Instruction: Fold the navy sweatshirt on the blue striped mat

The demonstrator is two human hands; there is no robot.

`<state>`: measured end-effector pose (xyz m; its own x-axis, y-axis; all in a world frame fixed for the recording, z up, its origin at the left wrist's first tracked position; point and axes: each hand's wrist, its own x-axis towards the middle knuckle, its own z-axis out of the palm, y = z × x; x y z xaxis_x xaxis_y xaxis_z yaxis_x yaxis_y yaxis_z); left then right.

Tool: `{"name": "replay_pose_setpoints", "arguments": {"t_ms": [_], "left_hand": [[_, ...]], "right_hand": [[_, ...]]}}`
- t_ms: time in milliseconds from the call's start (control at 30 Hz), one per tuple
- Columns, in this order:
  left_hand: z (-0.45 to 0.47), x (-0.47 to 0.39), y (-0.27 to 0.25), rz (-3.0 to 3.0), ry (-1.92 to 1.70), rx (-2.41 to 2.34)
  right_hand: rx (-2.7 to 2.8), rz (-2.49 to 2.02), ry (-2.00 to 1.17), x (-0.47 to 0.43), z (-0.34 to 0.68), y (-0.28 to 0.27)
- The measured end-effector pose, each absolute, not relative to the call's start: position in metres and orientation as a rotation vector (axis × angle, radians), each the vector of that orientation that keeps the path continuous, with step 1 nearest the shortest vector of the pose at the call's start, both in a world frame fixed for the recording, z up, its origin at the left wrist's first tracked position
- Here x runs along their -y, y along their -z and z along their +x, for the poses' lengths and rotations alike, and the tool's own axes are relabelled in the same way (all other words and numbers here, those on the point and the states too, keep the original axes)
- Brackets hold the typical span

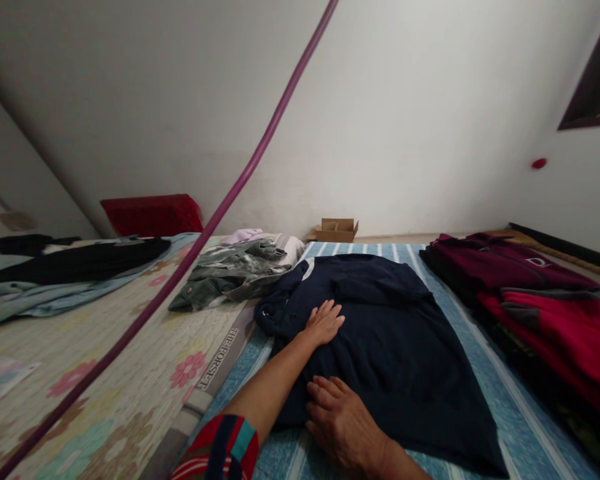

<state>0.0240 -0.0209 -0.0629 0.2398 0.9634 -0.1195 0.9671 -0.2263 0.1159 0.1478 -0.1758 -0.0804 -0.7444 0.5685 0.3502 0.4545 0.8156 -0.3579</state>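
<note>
Head camera, one view, itemised as I see it from my end.

Item: navy top (395,340), spread on the blue striped sheet (455,307), in front of the wearer. Its upper part is rumpled; a white patch shows near its far left corner. The lower right corner tapers to a point.

Item: left hand (325,323), palm down on the navy top, fingers extended and clasping nothing that I can see. Striped sleeve (220,453), mostly red, at the forearm.

Item: right hand (347,423), nearer to me, at the near left edge of the navy top, fingers laid over the cloth. The thumb is hidden from me, so I cannot tell whether it pinches the edge.

Item: grey clothes (235,267), crumpled, just beyond the left side of the top.

Item: floral mat (145,333), to the left, border lettered "THE FORSET". Black garment (105,257) over pale blue cloth (55,300) at its far side.

Item: maroon garment (515,257) and red garment (570,327), piled to the right.

Item: carton (336,230), open, by the wall. Red box (153,215), farther left.

Item: purple pole (260,150), bent, crossing my view diagonally.
</note>
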Motion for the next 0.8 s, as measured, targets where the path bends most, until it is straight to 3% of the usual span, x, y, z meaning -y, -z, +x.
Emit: {"name": "replay_pose_setpoints", "arguments": {"t_ms": [200, 367, 533, 800], "left_hand": [[0.028, 0.022, 0.072, 2.355, 0.051, -1.82], [0.027, 0.019, 0.073, 2.356, 0.09, -1.835], [0.027, 0.02, 0.072, 2.371, 0.029, -1.827], [0.02, 0.017, 0.069, 2.312, -0.116, -1.909]], "right_hand": [[2.507, -0.759, -0.406, 0.177, 0.154, 0.057], [2.375, -1.022, -0.303, 0.143, 0.176, 0.031], [2.435, -1.481, -0.325, 0.108, 0.208, 0.06], [2.475, -1.584, -0.381, 0.11, 0.223, 0.079]]}}
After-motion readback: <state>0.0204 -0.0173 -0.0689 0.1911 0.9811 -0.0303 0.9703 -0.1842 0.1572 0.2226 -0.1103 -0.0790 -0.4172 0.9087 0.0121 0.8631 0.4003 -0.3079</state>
